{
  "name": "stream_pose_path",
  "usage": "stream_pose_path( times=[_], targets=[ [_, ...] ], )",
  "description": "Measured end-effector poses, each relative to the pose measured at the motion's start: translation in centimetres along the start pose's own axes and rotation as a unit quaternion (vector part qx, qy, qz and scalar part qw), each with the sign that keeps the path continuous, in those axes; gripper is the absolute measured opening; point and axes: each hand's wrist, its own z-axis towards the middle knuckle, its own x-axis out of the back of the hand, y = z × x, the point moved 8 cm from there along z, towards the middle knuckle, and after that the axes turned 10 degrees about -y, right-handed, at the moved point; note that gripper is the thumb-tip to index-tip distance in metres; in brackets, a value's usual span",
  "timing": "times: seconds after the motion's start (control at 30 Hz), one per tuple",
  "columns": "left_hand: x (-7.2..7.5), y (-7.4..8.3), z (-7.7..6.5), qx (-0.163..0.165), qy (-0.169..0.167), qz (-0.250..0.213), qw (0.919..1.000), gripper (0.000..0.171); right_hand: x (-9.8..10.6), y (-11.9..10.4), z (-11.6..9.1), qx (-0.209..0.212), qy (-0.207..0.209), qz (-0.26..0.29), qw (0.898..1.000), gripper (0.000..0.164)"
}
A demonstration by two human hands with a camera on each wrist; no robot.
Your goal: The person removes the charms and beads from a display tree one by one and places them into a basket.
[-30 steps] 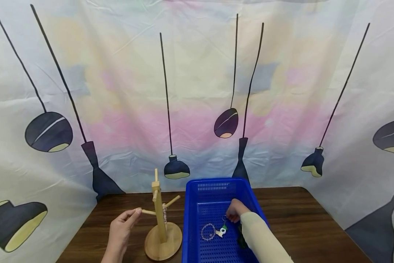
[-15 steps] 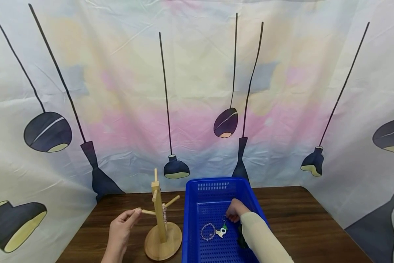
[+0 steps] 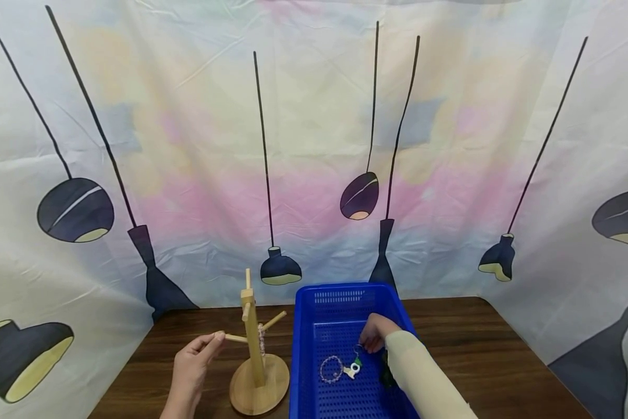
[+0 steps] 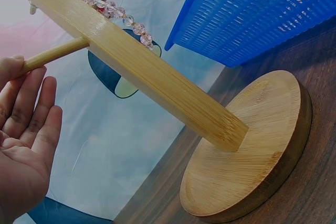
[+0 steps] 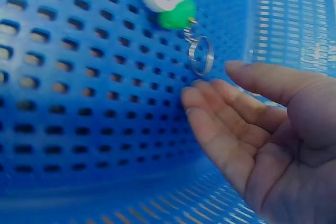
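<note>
My left hand (image 3: 194, 362) pinches the end of a side peg (image 4: 55, 55) on a wooden peg stand (image 3: 255, 343), between thumb and forefinger. From another peg of that stand hangs a pink beaded bracelet (image 4: 119, 13). Inside the blue basket, my right hand (image 5: 262, 135) reaches down with thumb and fingers apart, its fingertips close beside the metal ring (image 5: 201, 56) of a keychain. That keychain (image 3: 353, 368) has a green piece and a white ring-shaped charm. Left of it on the basket floor lies a second beaded bracelet (image 3: 332, 369).
The blue plastic basket (image 3: 302, 349) stands right of the peg stand on a dark wooden table (image 3: 465, 343). A dark object (image 3: 387, 372) in the basket is partly hidden by the right sleeve. Behind the table hangs a cloth backdrop (image 3: 314, 145) printed with lamps.
My right hand and forearm have shifted very slightly in the basket. The left hand keeps its pinch on the peg, and the keychain and bracelets lie as before.
</note>
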Motion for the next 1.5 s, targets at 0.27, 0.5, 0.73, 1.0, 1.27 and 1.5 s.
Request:
stream_pose_path(
  times=[0.27,0.5,0.73,1.0,1.27,1.5],
  targets=[
    [0.1,0.0,-0.1,0.004,0.003,0.001,1.0,0.023,1.4,-3.3,-1.8,0.07,-0.008,-0.027,0.997,0.02],
    [0.1,0.1,-0.3,0.006,0.006,0.003,1.0,0.026,0.9,-7.2,-4.1,0.177,-0.03,0.011,0.984,0.034],
    [0.0,0.0,-0.3,0.013,0.003,0.009,0.9999,0.026,-0.6,-10.4,-5.8,0.243,-0.034,-0.001,0.969,0.021],
    [0.0,0.0,-0.2,0.016,0.001,0.02,0.9997,0.023,-3.0,-13.3,-7.0,0.294,-0.033,0.073,0.952,0.028],
    [-0.1,-0.1,-0.2,0.015,-0.002,0.017,0.9997,0.027,-4.5,-15.1,-7.2,0.315,-0.018,0.15,0.937,0.03],
    [-0.1,-0.2,-0.1,0.017,-0.002,0.015,0.9997,0.028,-5.1,-16.1,-6.7,0.332,-0.02,0.166,0.928,0.028]
  ],
)
